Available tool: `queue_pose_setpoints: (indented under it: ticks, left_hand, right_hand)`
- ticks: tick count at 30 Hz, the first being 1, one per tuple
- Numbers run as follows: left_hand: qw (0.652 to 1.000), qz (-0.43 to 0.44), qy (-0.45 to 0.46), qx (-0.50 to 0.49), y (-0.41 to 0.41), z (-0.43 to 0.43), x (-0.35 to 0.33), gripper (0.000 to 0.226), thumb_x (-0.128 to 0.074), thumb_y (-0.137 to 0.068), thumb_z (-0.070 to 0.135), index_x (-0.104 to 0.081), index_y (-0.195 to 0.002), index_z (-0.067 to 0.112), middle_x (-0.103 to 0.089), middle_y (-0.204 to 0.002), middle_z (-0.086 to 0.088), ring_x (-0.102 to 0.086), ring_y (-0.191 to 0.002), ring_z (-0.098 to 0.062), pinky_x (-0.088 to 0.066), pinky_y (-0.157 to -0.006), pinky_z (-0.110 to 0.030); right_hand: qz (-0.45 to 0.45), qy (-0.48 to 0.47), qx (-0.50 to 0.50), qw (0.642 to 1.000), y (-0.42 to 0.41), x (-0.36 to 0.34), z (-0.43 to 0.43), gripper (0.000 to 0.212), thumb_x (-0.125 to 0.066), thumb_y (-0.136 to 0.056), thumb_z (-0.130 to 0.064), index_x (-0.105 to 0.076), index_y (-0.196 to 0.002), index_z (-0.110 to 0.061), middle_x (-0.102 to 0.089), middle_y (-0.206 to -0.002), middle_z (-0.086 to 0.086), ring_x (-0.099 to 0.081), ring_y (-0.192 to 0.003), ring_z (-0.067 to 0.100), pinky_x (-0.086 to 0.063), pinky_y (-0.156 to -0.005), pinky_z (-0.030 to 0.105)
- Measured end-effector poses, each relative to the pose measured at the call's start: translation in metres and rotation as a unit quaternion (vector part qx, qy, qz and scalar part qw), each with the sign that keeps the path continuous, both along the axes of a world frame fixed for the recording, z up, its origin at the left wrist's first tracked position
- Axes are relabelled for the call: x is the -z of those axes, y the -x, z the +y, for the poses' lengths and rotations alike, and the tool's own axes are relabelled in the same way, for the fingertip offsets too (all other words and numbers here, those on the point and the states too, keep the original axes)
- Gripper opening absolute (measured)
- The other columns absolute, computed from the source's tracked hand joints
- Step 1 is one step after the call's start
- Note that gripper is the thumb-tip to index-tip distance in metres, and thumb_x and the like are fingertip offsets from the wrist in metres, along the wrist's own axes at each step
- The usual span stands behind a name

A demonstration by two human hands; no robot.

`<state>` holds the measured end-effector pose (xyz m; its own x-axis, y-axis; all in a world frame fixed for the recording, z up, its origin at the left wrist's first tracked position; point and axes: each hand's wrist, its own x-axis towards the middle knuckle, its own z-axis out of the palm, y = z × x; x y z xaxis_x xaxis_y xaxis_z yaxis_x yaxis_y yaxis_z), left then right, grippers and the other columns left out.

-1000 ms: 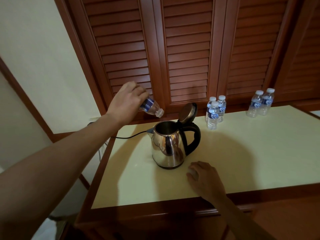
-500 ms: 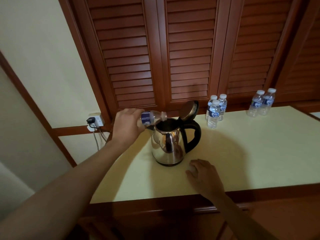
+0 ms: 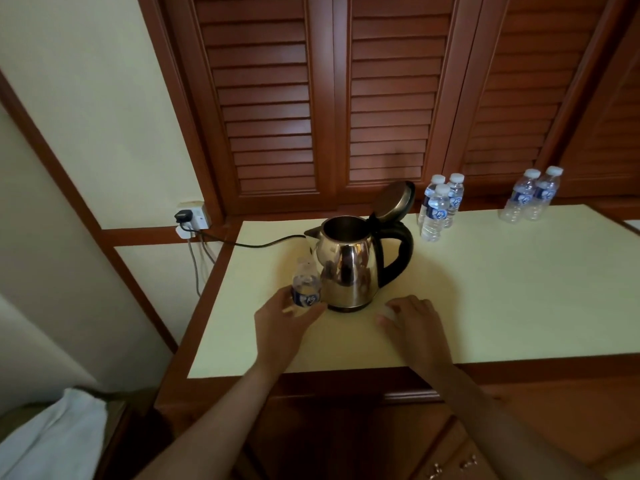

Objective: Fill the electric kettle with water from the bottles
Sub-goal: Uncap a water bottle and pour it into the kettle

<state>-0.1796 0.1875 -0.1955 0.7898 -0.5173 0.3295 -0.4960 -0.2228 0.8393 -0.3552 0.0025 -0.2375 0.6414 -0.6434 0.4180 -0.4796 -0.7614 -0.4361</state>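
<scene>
The steel electric kettle [image 3: 346,268] stands on the cream table top [image 3: 502,289] with its lid [image 3: 394,199] hinged open. My left hand [image 3: 280,323] grips the lower part of a small clear water bottle [image 3: 305,287], uncapped and upright, right against the kettle's left side, at or just above the table. It looks empty. My right hand [image 3: 414,323] rests on the table to the right of the kettle's base, fingertips curled over a small white bottle cap [image 3: 389,312].
Three capped bottles [image 3: 438,209] stand behind the kettle's handle, and two more [image 3: 531,197] stand at the back right. The kettle's black cord [image 3: 263,244] runs left to a wall socket [image 3: 194,216]. Louvred wooden doors rise behind the table. White cloth [image 3: 52,441] lies at the lower left.
My left hand has brought the bottle down from its tilted position over the kettle's mouth and turned it upright beside the kettle. My right hand has stayed on the table.
</scene>
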Motion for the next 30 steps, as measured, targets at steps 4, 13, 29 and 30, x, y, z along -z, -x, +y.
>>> queue_pose_setpoints:
  ticks: [4,13,29,30]
  left_hand:
    - [0.998,0.052,0.016,0.013,0.011,0.000,0.003,0.038,-0.088,-0.073,0.033,-0.070,-0.105,0.024,-0.069,-0.092,0.021,-0.060,-0.088,0.020,-0.045,-0.067,0.000]
    - [0.996,0.067,0.018,0.064,0.007,0.006,0.005,0.036,-0.090,-0.071,0.033,-0.068,-0.100,0.033,-0.071,-0.092,0.023,-0.065,-0.090,0.010,-0.050,-0.071,-0.006]
    - [0.988,0.100,0.006,0.119,-0.008,0.006,0.012,0.034,-0.090,-0.070,0.030,-0.067,-0.094,0.034,-0.072,-0.094,0.020,-0.064,-0.091,0.007,-0.053,-0.074,-0.014]
    - [0.988,0.100,0.008,0.120,-0.008,0.006,0.012,0.034,-0.091,-0.070,0.029,-0.065,-0.091,0.036,-0.072,-0.092,0.020,-0.065,-0.090,0.007,-0.054,-0.073,-0.014]
  right_hand:
    - [-0.061,-0.055,-0.028,0.996,-0.007,-0.021,0.018,0.047,-0.047,-0.089,-0.062,-0.064,-0.108,-0.022,-0.059,-0.103,-0.008,-0.048,-0.094,0.015,-0.047,-0.080,0.038]
    - [-0.046,0.025,-0.218,0.975,-0.064,-0.120,0.056,0.034,-0.065,-0.093,-0.034,-0.063,-0.123,-0.019,-0.060,-0.121,-0.004,-0.046,-0.114,0.011,-0.035,-0.094,0.018]
    - [0.203,0.012,-0.274,0.940,-0.096,-0.174,0.051,0.029,-0.072,-0.089,-0.030,-0.067,-0.117,-0.032,-0.062,-0.110,-0.015,-0.056,-0.096,0.008,-0.047,-0.080,0.029]
    - [0.213,0.041,-0.262,0.940,-0.097,-0.176,0.053,0.026,-0.070,-0.089,-0.036,-0.067,-0.114,-0.031,-0.062,-0.110,-0.012,-0.056,-0.098,0.009,-0.046,-0.079,0.029]
